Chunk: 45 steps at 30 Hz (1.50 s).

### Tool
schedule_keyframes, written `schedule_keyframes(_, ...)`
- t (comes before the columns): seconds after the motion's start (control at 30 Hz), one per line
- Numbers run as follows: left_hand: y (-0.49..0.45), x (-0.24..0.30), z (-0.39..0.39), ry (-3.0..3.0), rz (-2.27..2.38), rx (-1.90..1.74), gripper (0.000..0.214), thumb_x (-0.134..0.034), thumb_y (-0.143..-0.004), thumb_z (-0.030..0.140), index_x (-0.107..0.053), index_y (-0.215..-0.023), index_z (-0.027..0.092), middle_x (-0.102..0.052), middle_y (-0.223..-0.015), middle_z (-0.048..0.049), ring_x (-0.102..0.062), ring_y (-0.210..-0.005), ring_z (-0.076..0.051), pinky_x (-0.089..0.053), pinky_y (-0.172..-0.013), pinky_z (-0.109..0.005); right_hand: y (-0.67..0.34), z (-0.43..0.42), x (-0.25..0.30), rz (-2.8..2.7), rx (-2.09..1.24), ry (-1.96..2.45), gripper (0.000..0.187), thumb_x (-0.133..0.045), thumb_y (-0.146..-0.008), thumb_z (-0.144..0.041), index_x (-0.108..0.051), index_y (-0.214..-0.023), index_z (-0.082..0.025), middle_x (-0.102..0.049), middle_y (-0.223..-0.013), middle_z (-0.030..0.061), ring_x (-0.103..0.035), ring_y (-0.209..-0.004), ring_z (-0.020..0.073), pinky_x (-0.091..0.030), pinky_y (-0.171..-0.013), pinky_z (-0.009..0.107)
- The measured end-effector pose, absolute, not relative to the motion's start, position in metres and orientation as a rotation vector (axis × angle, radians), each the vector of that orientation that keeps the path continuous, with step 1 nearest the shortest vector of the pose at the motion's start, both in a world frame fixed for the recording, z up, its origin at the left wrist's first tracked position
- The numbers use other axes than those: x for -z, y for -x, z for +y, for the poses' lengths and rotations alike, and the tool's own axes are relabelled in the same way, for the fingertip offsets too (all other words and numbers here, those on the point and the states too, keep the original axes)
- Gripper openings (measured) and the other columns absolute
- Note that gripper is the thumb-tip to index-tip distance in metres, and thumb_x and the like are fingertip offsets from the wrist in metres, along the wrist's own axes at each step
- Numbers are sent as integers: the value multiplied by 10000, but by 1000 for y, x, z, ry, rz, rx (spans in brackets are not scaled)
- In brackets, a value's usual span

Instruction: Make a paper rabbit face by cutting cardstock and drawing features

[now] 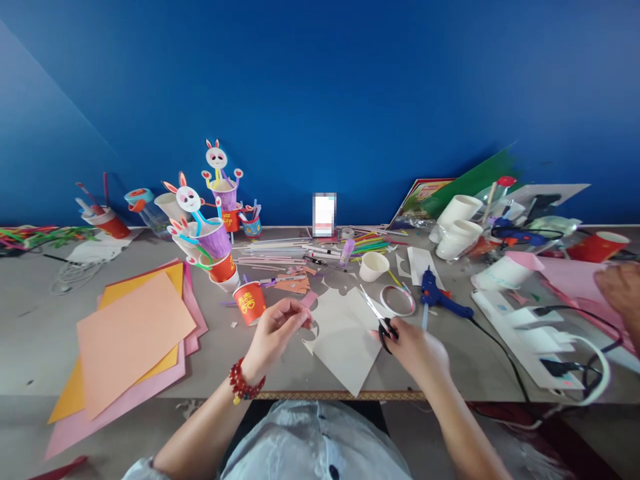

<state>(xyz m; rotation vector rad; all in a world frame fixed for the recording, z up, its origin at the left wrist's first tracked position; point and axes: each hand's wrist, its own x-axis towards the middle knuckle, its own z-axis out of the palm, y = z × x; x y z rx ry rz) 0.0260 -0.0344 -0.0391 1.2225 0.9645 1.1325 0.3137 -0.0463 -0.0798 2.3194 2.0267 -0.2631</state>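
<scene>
My left hand (277, 331) is raised a little over the table, its fingers pinched on a small pink paper piece (309, 299). My right hand (414, 347) grips black-handled scissors (376, 314), blades open and pointing up-left over a white paper sheet (345, 337) with cut edges. A red paper cup (249, 302) with yellow print stands just left of my left hand. A red bead bracelet (242, 385) is on my left wrist.
Stacked orange, yellow and pink sheets (131, 340) lie at left. Bunny cup crafts (210, 227) stand behind them. A blue glue gun (439, 297), tape roll (397, 299), white cups (457, 227) and a power strip (535, 337) sit right. Another person's hand (620, 290) shows at far right.
</scene>
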Motion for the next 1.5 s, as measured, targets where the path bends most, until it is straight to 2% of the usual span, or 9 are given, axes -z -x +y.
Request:
schedule_keyframes(0.37,-22,42,-39,-1358,1095,-1121,275,-626,-901,425,-677,-857,158,-708,-819,-72,-685,-774,-190,-561,-720,-292,-312,-28,79,2000,141,-2225,308,-566,-931,-470,-648,-933,-173,-730,-795,130,-717,-749,321,-464,-581,336)
schedule_keyframes(0.53,-22,50,-41,-1342,1091,-1092,275,-614,-911,425,-675,-870,160,-711,-845,-76,-684,-774,-181,-568,-742,-300,-313,-22,78,2037,160,-2193,301,-584,-918,-477,-648,-954,-184,-730,-785,103,-720,-745,301,-466,-594,324)
schedule_keyframes(0.73,-28,50,-42,-1284,1062,-1074,292,-636,-895,440,-679,-861,154,-723,-836,-85,-699,-769,-192,-580,-740,-303,-316,-15,70,2034,207,-2143,302,-609,-888,-499,-658,-885,-202,-729,-790,88,-729,-804,299,-467,-621,316)
schedule_keyframes(0.93,-31,53,-43,-1296,1052,-1061,316,-619,-901,458,-674,-859,149,-707,-833,-77,-683,-757,-181,-568,-732,-290,-304,-16,64,2001,176,-2145,347,-666,-848,-456,-606,-1044,-176,-735,-840,105,-734,-810,318,-496,-643,342)
schedule_keyframes(1.2,-34,69,-48,-1500,1109,-954,234,-516,-963,338,-643,-882,159,-698,-885,-75,-661,-792,-172,-537,-736,-280,-294,-21,70,2072,42,-2126,309,-686,-842,-434,-612,-987,-171,-745,-731,116,-745,-740,333,-507,-588,333)
schedule_keyframes(1.3,-41,70,-51,-1729,1097,-911,193,-494,-961,251,-612,-828,175,-699,-925,-68,-656,-867,-175,-523,-814,-302,-293,-20,71,2086,20,-2148,354,-703,-829,-445,-612,-1011,-155,-743,-719,128,-746,-716,338,-489,-556,326)
schedule_keyframes(1.37,-48,73,-55,-1930,1046,-839,161,-501,-943,194,-603,-819,181,-705,-1044,-77,-652,-1003,-193,-501,-904,-330,-292,-19,73,2093,10,-2143,360,-707,-827,-450,-614,-1011,-155,-741,-711,119,-746,-702,331,-471,-541,316)
schedule_keyframes(1.43,-53,79,-59,-2128,995,-727,118,-527,-915,160,-611,-836,181,-691,-1169,-88,-624,-1132,-223,-465,-997,-375,-292,-18,75,2098,2,-2121,326,-698,-833,-455,-624,-976,-171,-742,-714,105,-746,-703,320,-450,-535,303)
schedule_keyframes(1.5,-57,86,-61,-2272,984,-606,95,-545,-887,137,-623,-848,176,-686,-1208,-93,-614,-1167,-246,-429,-1058,-417,-292,-17,76,2103,0,-2096,290,-687,-840,-465,-634,-917,-190,-745,-725,93,-744,-708,306,-423,-530,292)
